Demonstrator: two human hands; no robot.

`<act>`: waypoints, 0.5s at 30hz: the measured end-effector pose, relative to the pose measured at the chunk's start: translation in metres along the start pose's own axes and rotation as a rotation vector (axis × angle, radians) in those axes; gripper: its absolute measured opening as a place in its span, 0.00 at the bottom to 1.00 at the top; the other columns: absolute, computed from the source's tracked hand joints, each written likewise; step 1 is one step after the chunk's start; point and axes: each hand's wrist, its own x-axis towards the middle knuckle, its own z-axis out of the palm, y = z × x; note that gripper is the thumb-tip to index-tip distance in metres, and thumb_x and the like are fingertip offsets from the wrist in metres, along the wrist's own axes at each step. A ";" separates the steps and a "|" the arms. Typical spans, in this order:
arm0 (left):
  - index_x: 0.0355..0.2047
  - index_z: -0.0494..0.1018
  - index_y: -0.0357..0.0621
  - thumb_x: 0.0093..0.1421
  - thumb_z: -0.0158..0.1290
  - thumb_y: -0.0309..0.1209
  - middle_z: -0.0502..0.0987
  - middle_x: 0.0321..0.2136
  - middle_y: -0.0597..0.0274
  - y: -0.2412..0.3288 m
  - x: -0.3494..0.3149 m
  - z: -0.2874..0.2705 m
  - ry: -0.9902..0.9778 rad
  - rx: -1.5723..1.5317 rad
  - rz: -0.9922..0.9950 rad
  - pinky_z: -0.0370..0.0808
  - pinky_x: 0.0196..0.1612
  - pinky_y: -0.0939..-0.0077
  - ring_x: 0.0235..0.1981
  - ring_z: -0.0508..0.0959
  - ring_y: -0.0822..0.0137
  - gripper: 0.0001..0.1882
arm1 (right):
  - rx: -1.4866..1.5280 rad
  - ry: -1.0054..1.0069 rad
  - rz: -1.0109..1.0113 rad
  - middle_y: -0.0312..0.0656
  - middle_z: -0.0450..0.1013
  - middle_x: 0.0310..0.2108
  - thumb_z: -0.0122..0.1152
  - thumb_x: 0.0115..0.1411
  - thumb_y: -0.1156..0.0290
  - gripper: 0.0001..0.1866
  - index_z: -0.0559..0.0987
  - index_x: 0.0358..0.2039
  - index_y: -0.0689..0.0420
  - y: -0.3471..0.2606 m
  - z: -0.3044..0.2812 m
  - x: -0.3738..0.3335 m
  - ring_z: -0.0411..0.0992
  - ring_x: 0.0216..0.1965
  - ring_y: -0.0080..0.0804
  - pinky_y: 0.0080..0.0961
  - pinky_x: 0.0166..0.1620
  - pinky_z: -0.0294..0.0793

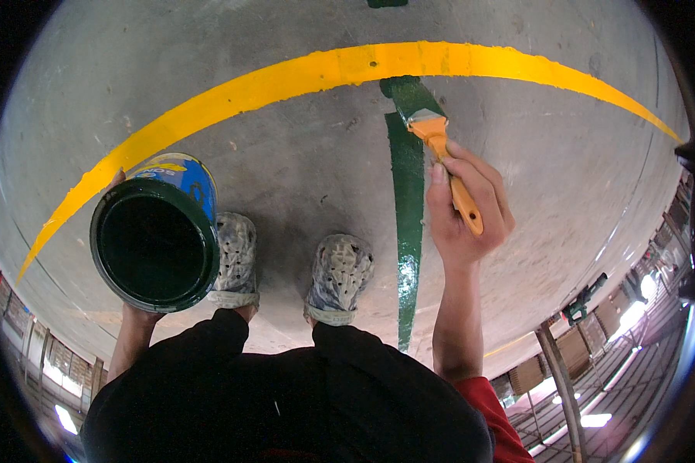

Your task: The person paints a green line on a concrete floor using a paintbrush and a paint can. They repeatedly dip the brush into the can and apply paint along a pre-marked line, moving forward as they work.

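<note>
My right hand (471,201) is closed round the orange handle of a paintbrush (432,133). Its bristles, coated in dark green, touch the grey floor just below a yellow painted line (309,73). Beneath the brush a green painted stripe (407,201) runs back toward me, glossy at its near end. On the left, my left hand (140,315) holds a paint can (194,181) with a blue and yellow label. Dark green paint (154,247) shows inside its open top. Most of the left hand's fingers are hidden behind the can.
My feet in patterned clogs (341,270) stand on the concrete floor (286,162) between the can and the green stripe. A short green patch (387,3) lies beyond the yellow line. At the right rim are a wooden post (561,386) and a dark green tool-like object (583,299).
</note>
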 end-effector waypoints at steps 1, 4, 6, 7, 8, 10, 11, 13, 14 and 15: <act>0.66 0.68 0.50 0.47 0.78 0.32 0.77 0.59 0.58 0.002 0.001 0.001 -0.020 0.049 0.080 0.77 0.60 0.61 0.57 0.78 0.59 0.46 | 0.000 0.008 -0.003 0.44 0.83 0.45 0.74 0.55 0.80 0.13 0.84 0.41 0.57 0.001 0.001 0.000 0.84 0.43 0.34 0.27 0.45 0.85; 0.66 0.67 0.50 0.47 0.79 0.32 0.76 0.59 0.57 0.006 0.007 0.000 -0.025 0.133 0.232 0.76 0.61 0.61 0.58 0.77 0.59 0.47 | 0.002 -0.034 0.024 0.45 0.83 0.44 0.72 0.58 0.78 0.10 0.83 0.42 0.58 -0.001 0.000 0.000 0.84 0.43 0.35 0.27 0.45 0.84; 0.67 0.67 0.50 0.47 0.79 0.32 0.76 0.60 0.57 0.010 0.008 0.001 -0.017 0.131 0.248 0.76 0.61 0.61 0.58 0.77 0.59 0.47 | -0.002 -0.080 0.067 0.46 0.84 0.44 0.71 0.60 0.78 0.09 0.83 0.42 0.59 -0.006 -0.006 0.000 0.83 0.43 0.35 0.26 0.45 0.84; 0.67 0.67 0.49 0.47 0.79 0.31 0.76 0.60 0.57 0.013 0.008 0.002 -0.012 0.128 0.255 0.76 0.61 0.61 0.58 0.77 0.59 0.48 | -0.007 -0.103 0.095 0.46 0.84 0.44 0.71 0.60 0.78 0.09 0.83 0.41 0.59 -0.009 -0.011 0.000 0.83 0.43 0.35 0.26 0.45 0.84; 0.67 0.67 0.49 0.47 0.79 0.31 0.76 0.60 0.57 0.016 0.009 0.003 -0.006 0.130 0.261 0.76 0.61 0.62 0.58 0.77 0.59 0.48 | 0.010 -0.098 0.078 0.46 0.84 0.43 0.71 0.60 0.78 0.09 0.83 0.41 0.59 -0.011 -0.014 0.001 0.83 0.43 0.35 0.26 0.45 0.84; 0.67 0.66 0.49 0.47 0.79 0.31 0.76 0.60 0.57 0.021 0.009 0.006 -0.003 0.125 0.271 0.76 0.61 0.62 0.58 0.77 0.59 0.48 | 0.006 -0.073 0.087 0.46 0.84 0.43 0.71 0.59 0.78 0.09 0.84 0.41 0.59 -0.011 -0.015 0.003 0.83 0.43 0.36 0.27 0.45 0.84; 0.67 0.66 0.49 0.47 0.79 0.31 0.76 0.60 0.57 0.024 0.010 0.008 -0.001 0.123 0.274 0.76 0.61 0.62 0.59 0.77 0.59 0.48 | 0.053 0.005 0.011 0.46 0.84 0.43 0.72 0.59 0.78 0.09 0.84 0.41 0.59 -0.011 -0.013 0.004 0.83 0.43 0.37 0.27 0.45 0.83; 0.67 0.66 0.49 0.47 0.79 0.31 0.76 0.60 0.57 0.029 0.011 0.010 0.001 0.116 0.279 0.76 0.62 0.62 0.59 0.77 0.60 0.49 | 0.005 -0.038 0.043 0.46 0.84 0.42 0.71 0.58 0.79 0.09 0.84 0.41 0.59 -0.010 -0.009 0.007 0.83 0.42 0.37 0.27 0.45 0.83; 0.68 0.66 0.49 0.47 0.79 0.31 0.76 0.60 0.56 0.032 0.012 0.011 0.003 0.114 0.282 0.76 0.62 0.62 0.59 0.77 0.60 0.49 | -0.031 -0.077 0.100 0.46 0.84 0.42 0.71 0.58 0.79 0.09 0.84 0.41 0.60 -0.011 -0.008 0.007 0.84 0.41 0.37 0.27 0.44 0.83; 0.68 0.65 0.49 0.47 0.79 0.31 0.76 0.60 0.56 0.034 0.012 0.011 0.005 0.113 0.286 0.76 0.62 0.62 0.59 0.77 0.60 0.49 | -0.005 -0.069 0.067 0.46 0.84 0.42 0.71 0.58 0.79 0.09 0.84 0.41 0.60 -0.012 -0.007 0.008 0.83 0.41 0.37 0.27 0.44 0.83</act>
